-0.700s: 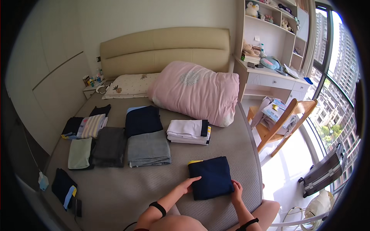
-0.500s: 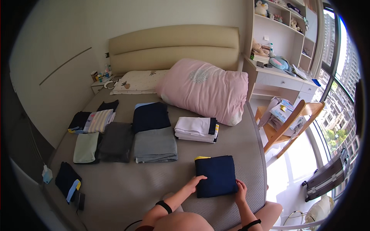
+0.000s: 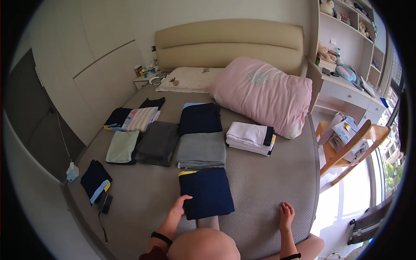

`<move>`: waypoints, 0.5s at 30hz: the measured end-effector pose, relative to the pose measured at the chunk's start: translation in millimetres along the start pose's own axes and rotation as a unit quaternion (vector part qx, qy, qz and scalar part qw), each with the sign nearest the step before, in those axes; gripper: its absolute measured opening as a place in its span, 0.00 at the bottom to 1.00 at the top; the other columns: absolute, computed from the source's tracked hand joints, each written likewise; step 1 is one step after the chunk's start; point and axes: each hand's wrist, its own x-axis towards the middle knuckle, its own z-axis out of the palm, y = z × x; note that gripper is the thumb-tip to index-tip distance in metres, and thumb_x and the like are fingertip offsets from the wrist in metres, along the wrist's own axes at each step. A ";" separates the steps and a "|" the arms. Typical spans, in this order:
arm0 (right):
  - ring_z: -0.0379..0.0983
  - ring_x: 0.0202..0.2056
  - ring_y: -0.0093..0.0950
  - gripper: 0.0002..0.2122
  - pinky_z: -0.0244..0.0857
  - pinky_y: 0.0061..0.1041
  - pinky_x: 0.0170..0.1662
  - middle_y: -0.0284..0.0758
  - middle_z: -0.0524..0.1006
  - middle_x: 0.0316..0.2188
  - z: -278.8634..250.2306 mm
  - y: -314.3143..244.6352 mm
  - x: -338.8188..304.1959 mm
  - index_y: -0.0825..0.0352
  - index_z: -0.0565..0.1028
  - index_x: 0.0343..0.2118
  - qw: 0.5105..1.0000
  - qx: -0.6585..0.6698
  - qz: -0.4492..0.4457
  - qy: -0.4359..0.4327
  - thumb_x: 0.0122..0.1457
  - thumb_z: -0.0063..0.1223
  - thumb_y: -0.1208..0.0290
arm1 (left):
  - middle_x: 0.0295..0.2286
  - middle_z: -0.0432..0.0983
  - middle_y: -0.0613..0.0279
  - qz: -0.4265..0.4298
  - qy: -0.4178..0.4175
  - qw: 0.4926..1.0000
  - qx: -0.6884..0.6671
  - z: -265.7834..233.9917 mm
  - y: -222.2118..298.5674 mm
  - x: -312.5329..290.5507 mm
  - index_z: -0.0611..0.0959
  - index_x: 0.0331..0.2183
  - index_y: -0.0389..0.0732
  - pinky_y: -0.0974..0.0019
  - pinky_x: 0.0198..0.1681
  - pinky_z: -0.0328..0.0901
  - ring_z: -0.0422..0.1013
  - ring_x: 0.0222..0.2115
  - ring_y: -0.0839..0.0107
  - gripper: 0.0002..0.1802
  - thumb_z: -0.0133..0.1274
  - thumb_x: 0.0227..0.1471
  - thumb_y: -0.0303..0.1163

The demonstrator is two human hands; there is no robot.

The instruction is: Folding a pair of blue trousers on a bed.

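Observation:
A folded navy garment (image 3: 207,193) with a yellow strip at its far left corner is gripped at its left edge by my left hand (image 3: 177,207). The thumb lies on top and the other fingers are hidden beneath. Well to the right, my right hand (image 3: 286,215) is over the bed with its fingers loosely curled and nothing in it. Just beyond the navy garment is a stack of folded grey cloth (image 3: 201,150). Behind that sits another dark navy folded piece (image 3: 200,118). A folded white stack with dark trim (image 3: 249,136) is farther right.
Other folded clothes lie left: dark grey (image 3: 157,145), pale green (image 3: 122,146), striped (image 3: 141,118), and a navy piece (image 3: 95,178) beside a black adapter (image 3: 106,203). A pink quilt (image 3: 264,93) and a pillow (image 3: 189,79) are by the headboard. A wooden chair (image 3: 356,147) stands right of the bed.
The navy garment has moved left toward the grey stack, with my left hand still on it. My right hand has let go of its right edge. The view has shifted left.

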 end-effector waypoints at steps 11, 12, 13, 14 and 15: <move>0.64 0.51 0.28 0.12 0.60 0.29 0.53 0.37 0.68 0.47 -5.2 -7.1 8.0 0.69 0.68 0.44 0.998 -0.039 0.031 -0.025 0.60 0.42 0.72 | 0.41 0.71 0.50 0.213 0.231 0.945 -0.096 -171.9 31.2 -108.9 0.71 0.45 0.33 0.56 0.46 0.63 0.68 0.40 0.52 0.30 0.54 0.35 0.31; 0.64 0.50 0.28 0.12 0.60 0.28 0.52 0.36 0.69 0.46 -5.6 -7.6 8.7 0.69 0.68 0.44 0.998 -0.041 0.034 -0.027 0.59 0.42 0.71 | 0.42 0.71 0.49 0.222 0.271 0.931 -0.103 -185.8 34.5 -116.6 0.71 0.45 0.33 0.55 0.47 0.62 0.67 0.41 0.52 0.30 0.54 0.36 0.31; 0.63 0.50 0.27 0.11 0.60 0.28 0.51 0.36 0.69 0.46 -5.2 -8.8 8.3 0.68 0.69 0.43 0.998 -0.041 0.037 -0.035 0.59 0.42 0.70 | 0.43 0.70 0.49 0.232 0.312 0.915 -0.110 -204.0 36.9 -123.0 0.71 0.45 0.32 0.54 0.48 0.61 0.67 0.43 0.52 0.29 0.54 0.37 0.31; 0.63 0.50 0.27 0.11 0.60 0.28 0.51 0.36 0.69 0.46 -3.2 -8.9 8.2 0.68 0.69 0.43 0.998 -0.039 0.041 -0.041 0.59 0.42 0.70 | 0.43 0.70 0.49 0.236 0.316 0.912 -0.111 -222.1 39.3 -130.6 0.71 0.45 0.32 0.54 0.48 0.61 0.67 0.43 0.52 0.29 0.54 0.37 0.31; 0.64 0.50 0.27 0.11 0.61 0.27 0.51 0.36 0.69 0.46 -3.2 -9.8 7.7 0.68 0.68 0.44 0.997 -0.049 0.045 -0.032 0.60 0.42 0.71 | 0.45 0.69 0.48 0.227 0.351 0.908 -0.032 -225.3 42.7 -137.6 0.70 0.47 0.32 0.56 0.50 0.60 0.65 0.45 0.53 0.29 0.53 0.39 0.31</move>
